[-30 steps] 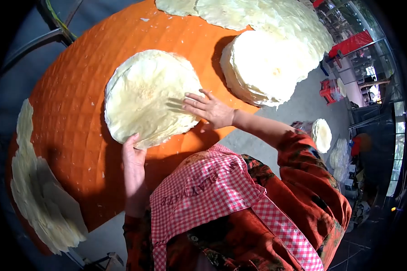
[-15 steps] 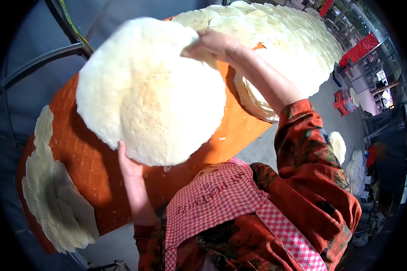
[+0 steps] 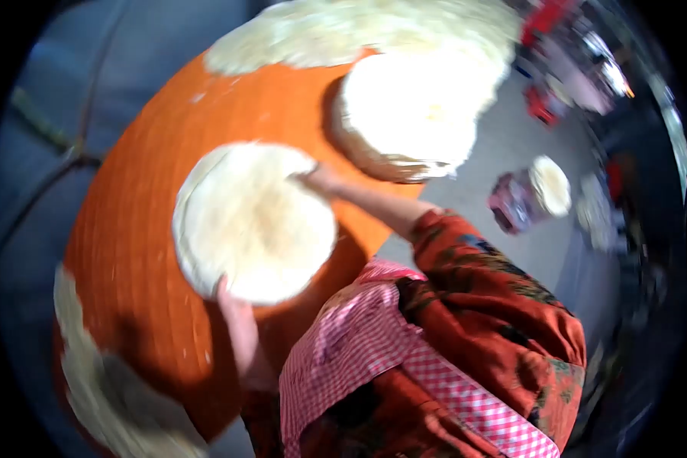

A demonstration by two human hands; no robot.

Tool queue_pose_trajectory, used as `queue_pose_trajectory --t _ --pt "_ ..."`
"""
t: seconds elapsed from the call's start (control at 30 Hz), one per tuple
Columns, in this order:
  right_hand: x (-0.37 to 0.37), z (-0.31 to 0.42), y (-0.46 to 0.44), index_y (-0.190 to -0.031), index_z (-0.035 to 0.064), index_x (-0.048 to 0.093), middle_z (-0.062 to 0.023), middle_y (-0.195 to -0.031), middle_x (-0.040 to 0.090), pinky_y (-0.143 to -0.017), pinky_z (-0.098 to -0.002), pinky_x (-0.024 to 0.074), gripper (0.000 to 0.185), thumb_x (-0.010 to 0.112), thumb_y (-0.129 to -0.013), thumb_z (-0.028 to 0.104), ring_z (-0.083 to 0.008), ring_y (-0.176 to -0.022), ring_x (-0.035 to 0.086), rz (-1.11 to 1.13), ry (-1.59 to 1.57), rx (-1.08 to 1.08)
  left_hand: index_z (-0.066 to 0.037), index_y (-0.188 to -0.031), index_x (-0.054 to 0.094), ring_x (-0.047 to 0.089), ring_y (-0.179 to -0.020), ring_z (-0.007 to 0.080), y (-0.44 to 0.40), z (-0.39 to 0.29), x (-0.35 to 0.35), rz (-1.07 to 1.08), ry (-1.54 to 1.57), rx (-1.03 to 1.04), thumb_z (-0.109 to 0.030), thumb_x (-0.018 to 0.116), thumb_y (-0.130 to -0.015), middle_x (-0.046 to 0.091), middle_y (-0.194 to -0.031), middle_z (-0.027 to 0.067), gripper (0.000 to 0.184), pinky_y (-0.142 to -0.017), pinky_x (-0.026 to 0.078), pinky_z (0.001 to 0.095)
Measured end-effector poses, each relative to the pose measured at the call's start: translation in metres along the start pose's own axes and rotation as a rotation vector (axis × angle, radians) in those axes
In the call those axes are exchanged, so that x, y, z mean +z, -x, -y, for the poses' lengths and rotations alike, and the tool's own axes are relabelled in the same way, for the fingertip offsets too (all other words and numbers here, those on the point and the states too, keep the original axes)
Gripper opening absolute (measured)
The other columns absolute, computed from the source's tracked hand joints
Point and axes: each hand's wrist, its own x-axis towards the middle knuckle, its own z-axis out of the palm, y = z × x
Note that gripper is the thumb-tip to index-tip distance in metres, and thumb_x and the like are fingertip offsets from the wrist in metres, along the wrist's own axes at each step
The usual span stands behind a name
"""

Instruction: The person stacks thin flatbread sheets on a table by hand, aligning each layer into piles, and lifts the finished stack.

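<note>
A large round flatbread (image 3: 263, 221), pale with a faintly browned middle, is between my two hands over the orange table. My left hand (image 3: 238, 309) grips its near edge, with the thumb on top and the other fingers hidden underneath. On its right edge is my right hand (image 3: 322, 179), closed on the rim and blurred. Whether the flatbread touches the table I cannot tell. Just beyond my right hand stands a thick stack of similar flatbreads (image 3: 408, 111), its top glaring white.
Overlapping thin sheets (image 3: 305, 34) cover the far side of the orange table (image 3: 141, 221); more sheets (image 3: 122, 397) lie along its near left edge. On the grey floor at right is a reddish stool (image 3: 511, 202) beside a pale round object (image 3: 549, 187). Dark sheeting hangs at left.
The flatbread has come down from near the camera towards the table and looks smaller, still held in both hands. My view has shifted, and the stack is now fully uncovered by my arm.
</note>
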Motion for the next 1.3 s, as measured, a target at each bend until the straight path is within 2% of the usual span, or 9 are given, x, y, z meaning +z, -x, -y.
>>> queue_pose_trajectory --t 0.13,0.37,0.53,0.6,0.73,0.8,0.83,1.07,1.3 --pt "-0.001 0.032 0.031 -0.124 0.0014 0.051 -0.02 -0.103 0.064 -0.084 -0.0405 0.0487 0.071 0.074 -0.073 0.045 -0.0302 -0.098 0.062 -0.112 0.21 -0.047 0.003 -0.135 0.038 0.046 -0.121 0.0365 0.008 -0.006 0.009 -0.014 -0.145 -0.017 -0.022 0.052 -0.085 0.048 -0.132 0.0205 0.057 -0.101 0.038 0.0509" --pt "-0.025 0.025 0.035 -0.125 -0.0028 0.047 -0.0168 -0.098 0.064 -0.081 -0.035 0.0501 0.059 0.071 -0.073 0.011 -0.0248 -0.094 0.062 -0.093 -0.056 -0.325 0.005 -0.137 0.033 0.049 -0.117 0.0385 0.029 -0.023 0.03 -0.032 -0.301 0.157 -0.002 0.054 -0.081 0.045 -0.132 0.0227 0.061 -0.098 0.042 0.0525" --pt "-0.159 0.069 0.067 -0.126 -0.0022 0.047 -0.0122 -0.098 0.065 -0.077 -0.0339 0.0514 0.058 0.07 -0.074 0.008 -0.0189 -0.089 0.062 -0.173 -0.478 -0.414 0.007 -0.136 0.034 0.048 -0.119 0.0362 0.082 -0.036 0.19 0.104 -0.359 0.284 -0.002 0.056 -0.083 0.045 -0.133 0.0225 0.059 -0.098 0.043 0.051" --pt "-0.236 0.076 0.073 -0.126 -0.0023 0.046 -0.0121 -0.1 0.064 -0.075 -0.0326 0.0521 0.058 0.07 -0.074 0.006 -0.0192 -0.088 0.062 -0.304 -0.436 -0.561 0.007 -0.136 0.034 0.048 -0.12 0.0355 0.091 -0.021 0.264 0.206 -0.364 0.326 -0.002 0.057 -0.084 0.045 -0.133 0.022 0.058 -0.099 0.043 0.0503" --pt "-0.369 0.093 0.125 -0.126 -0.0027 0.046 -0.0141 -0.106 0.062 -0.079 -0.0308 0.0529 0.051 0.067 -0.079 0.001 -0.0206 -0.091 0.062 -0.363 -0.424 -0.434 0.003 -0.137 0.036 0.046 -0.121 0.0336 0.073 0.03 0.383 0.408 -0.373 0.267 -0.001 0.058 -0.084 0.045 -0.135 0.0183 0.058 -0.1 0.042 0.0488" --pt "-0.418 0.041 0.079 -0.124 -0.0026 0.048 -0.0142 -0.106 0.062 -0.081 -0.0316 0.0531 0.046 0.065 -0.082 0.001 -0.0203 -0.09 0.063 -0.301 -0.587 -0.64 0.003 -0.135 0.038 0.047 -0.121 0.0322 0.052 0.064 0.419 0.447 -0.375 0.203 0.0 0.059 -0.083 0.047 -0.133 0.0166 0.056 -0.1 0.041 0.0467" --pt "-0.43 0.031 0.083 -0.116 -0.0039 0.054 -0.0113 -0.094 0.066 -0.069 -0.0297 0.0535 0.043 0.071 -0.076 0.002 -0.0178 -0.079 0.064 -0.389 -0.601 -0.626 0.003 -0.134 0.039 0.048 -0.12 0.0313 0.025 0.082 0.422 0.478 -0.368 0.152 0.001 0.059 -0.082 0.048 -0.132 0.0156 0.056 -0.101 0.041 0.0462" --pt "-0.436 -0.207 -0.032 -0.12 -0.0055 0.054 -0.0136 -0.099 0.066 -0.076 -0.0316 0.0516 0.046 0.069 -0.078 0.006 -0.0197 -0.085 0.064 -0.4 -0.499 -0.193 -0.002 -0.134 0.039 0.053 -0.116 0.0284 -0.065 0.234 0.391 0.307 -0.549 -0.073 0.007 0.058 -0.081 0.05 -0.13 0.0157 0.057 -0.094 0.047 0.0442" --pt "-0.451 -0.179 -0.01 -0.122 -0.0081 0.05 -0.017 -0.111 0.063 -0.086 -0.0338 0.0494 0.046 0.067 -0.082 0.006 -0.024 -0.097 0.063 -0.324 -0.39 -0.158 0.002 -0.131 0.038 0.055 -0.111 0.0296 -0.057 0.237 0.393 0.27 -0.619 0.082 0.003 0.059 -0.082 0.053 -0.124 0.0148 0.053 -0.093 0.046 0.0411"
